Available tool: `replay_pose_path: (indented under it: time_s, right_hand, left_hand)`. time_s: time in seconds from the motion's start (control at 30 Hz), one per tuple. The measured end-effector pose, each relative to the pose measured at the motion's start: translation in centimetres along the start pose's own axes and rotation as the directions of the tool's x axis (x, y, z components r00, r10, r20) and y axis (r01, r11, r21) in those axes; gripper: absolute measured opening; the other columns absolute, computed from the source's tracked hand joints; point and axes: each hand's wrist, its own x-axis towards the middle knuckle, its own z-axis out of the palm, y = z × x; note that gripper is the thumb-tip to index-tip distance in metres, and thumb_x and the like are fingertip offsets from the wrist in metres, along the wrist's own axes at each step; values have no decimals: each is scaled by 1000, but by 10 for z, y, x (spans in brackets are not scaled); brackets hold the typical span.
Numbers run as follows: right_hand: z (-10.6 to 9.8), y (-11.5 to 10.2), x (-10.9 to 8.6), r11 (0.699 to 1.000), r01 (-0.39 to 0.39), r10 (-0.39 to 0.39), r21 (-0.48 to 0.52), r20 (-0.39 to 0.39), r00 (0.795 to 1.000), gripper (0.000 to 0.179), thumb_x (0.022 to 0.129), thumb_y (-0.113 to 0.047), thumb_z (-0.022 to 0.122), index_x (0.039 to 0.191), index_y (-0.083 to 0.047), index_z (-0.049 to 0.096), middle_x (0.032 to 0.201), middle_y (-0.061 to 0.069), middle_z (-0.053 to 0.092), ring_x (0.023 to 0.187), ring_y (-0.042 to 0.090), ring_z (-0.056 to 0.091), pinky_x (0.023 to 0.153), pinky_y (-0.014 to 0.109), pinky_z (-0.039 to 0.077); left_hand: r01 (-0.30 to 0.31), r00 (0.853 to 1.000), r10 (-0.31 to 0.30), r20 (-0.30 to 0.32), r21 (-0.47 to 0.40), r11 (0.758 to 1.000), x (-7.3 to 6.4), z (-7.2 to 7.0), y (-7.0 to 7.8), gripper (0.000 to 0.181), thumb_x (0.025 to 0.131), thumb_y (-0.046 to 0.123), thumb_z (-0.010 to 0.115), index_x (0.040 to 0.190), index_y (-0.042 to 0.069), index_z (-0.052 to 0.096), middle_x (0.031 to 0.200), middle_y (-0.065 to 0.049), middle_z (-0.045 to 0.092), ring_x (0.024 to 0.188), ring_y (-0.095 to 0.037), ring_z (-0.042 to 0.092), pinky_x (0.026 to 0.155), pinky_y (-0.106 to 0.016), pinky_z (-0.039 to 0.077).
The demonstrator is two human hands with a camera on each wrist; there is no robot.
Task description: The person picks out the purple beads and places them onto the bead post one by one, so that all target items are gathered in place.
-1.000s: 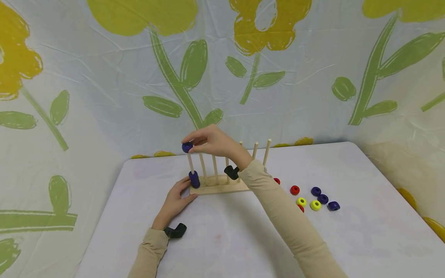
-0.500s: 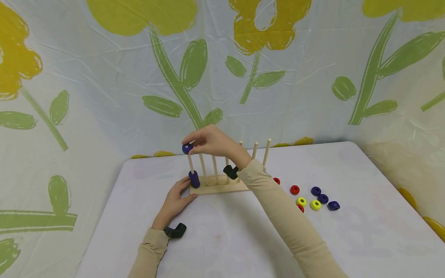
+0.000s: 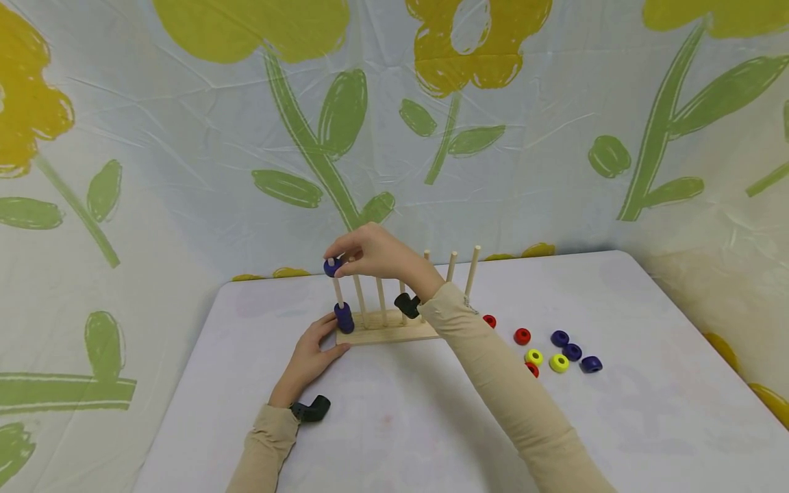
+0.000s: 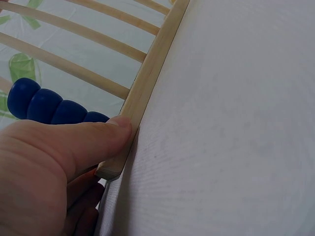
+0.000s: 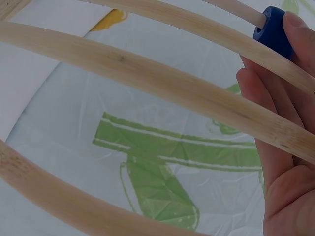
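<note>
My right hand [image 3: 379, 253] pinches a blue bead [image 5: 276, 34] between thumb and fingers. That bead sits around the top of the leftmost peg [image 3: 338, 293], whose tip pokes up through the hole. Lower on the same peg is a stack of several blue beads [image 4: 47, 104]. With thumb in front and fingers behind, my left hand [image 3: 313, 356] grips the left end of the wooden base [image 3: 391, 333]. In the left wrist view the thumb lies on the base's edge [image 4: 147, 78], beside the lowest bead.
Several bare wooden pegs [image 3: 471, 274] rise from the base, some partly behind the right forearm. Right of the stand lie loose red beads [image 3: 522, 336], yellow beads [image 3: 559, 363] and blue beads [image 3: 572, 352] on the white table [image 3: 382, 438]. A flowered cloth [image 3: 203, 171] hangs behind.
The blue bead in my right hand has tilted flatter and come down slightly onto the tip of the leftmost peg. My left hand stays on the base.
</note>
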Motion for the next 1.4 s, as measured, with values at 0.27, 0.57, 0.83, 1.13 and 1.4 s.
replay_pose_path:
  time_s: [0.27,0.57,0.83,1.13,1.4]
  right_hand:
    - [0,-2,-1,1000,-3,3,5,-11,1000,27,89,-9,75,116,-5,73,112,6,73,98,13,70,84,20,54]
    - [0,-2,-1,1000,0,0,5,-20,1000,27,89,-11,76,115,-5,74,111,5,73,99,16,70,84,21,54]
    - [1,0,-2,999,25,-23,47,-49,999,24,91,-10,73,115,-4,74,111,6,73,99,18,70,85,21,54]
    - [1,0,-6,983,116,-75,146,-258,963,17,95,-10,68,107,-2,76,102,5,75,89,9,69,81,28,57]
    - [-3,-10,-12,983,97,-41,157,-324,945,17,96,-11,66,107,-2,76,101,5,75,91,10,69,83,25,56]
  left_hand:
    - [-18,1000,19,-6,8,1000,1,0,0,53,84,17,80,131,-2,63,145,-17,51,135,-38,45,110,-58,35]
    - [12,1000,-12,10,-13,1000,0,-2,0,51,85,18,79,130,1,64,146,-15,50,137,-36,42,112,-56,34]
    - [4,1000,-4,4,-14,1000,0,-1,0,51,85,18,79,130,1,64,146,-15,50,136,-37,43,111,-57,34]
    - [6,1000,-6,6,-15,1000,-1,-1,0,51,85,18,79,131,0,63,146,-16,50,136,-37,43,112,-57,34]
    - [5,1000,-5,6,-9,1000,0,-1,-2,53,85,18,80,132,1,63,146,-16,50,136,-37,42,112,-56,33]
